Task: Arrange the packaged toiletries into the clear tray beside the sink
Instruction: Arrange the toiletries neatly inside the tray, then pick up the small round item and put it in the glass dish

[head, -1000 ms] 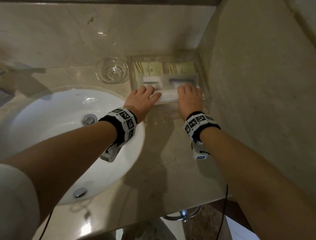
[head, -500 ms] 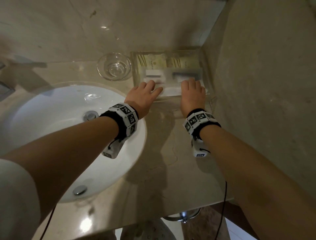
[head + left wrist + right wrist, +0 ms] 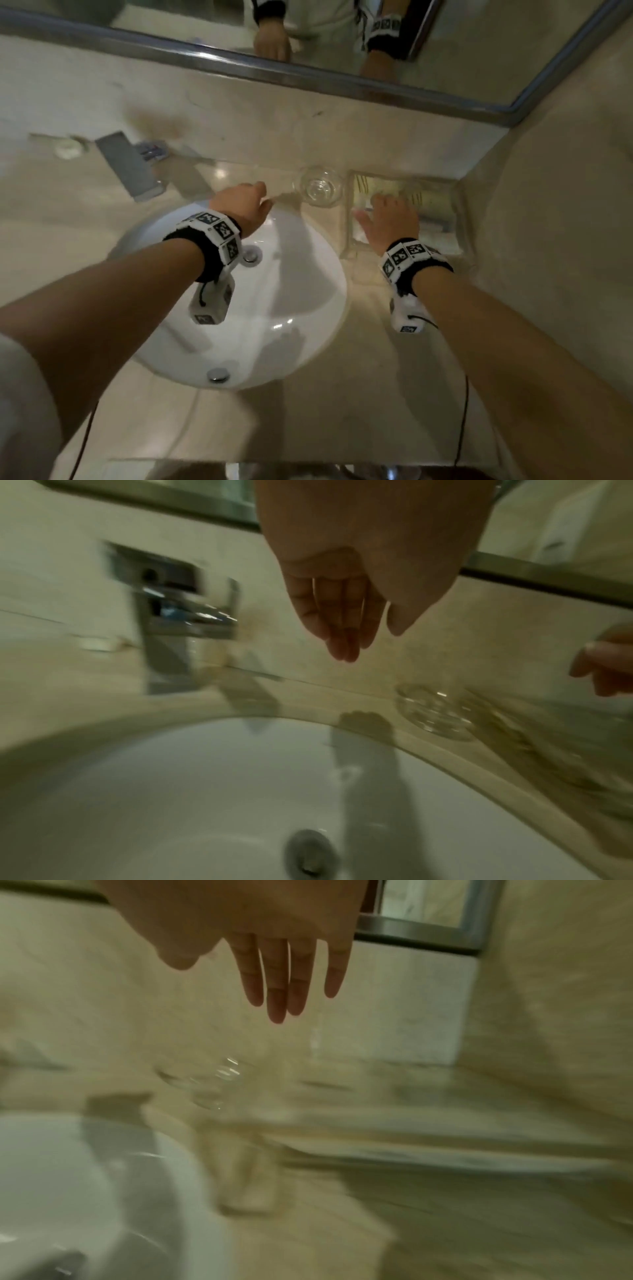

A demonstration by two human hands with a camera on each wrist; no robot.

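Note:
The clear tray (image 3: 459, 219) sits in the counter's back right corner with pale packaged toiletries (image 3: 433, 202) lying inside it. My right hand (image 3: 390, 219) hovers over the tray's left half, fingers straight and empty; the right wrist view shows the same straight fingers (image 3: 277, 988) above a blurred tray. My left hand (image 3: 245, 205) is in the air over the sink's back rim, left of the tray, fingers (image 3: 342, 620) relaxed and holding nothing.
A small clear glass bowl (image 3: 318, 188) stands just left of the tray. The white sink (image 3: 274, 325) fills the counter's middle, with a chrome tap (image 3: 126, 168) at the back left. A mirror (image 3: 308, 34) runs along the wall above; a wall closes the right side.
Both hands have lifted off the tray's front edge. The left hand has swung left over the sink. The head view has tilted up, bringing the mirror and tap into sight.

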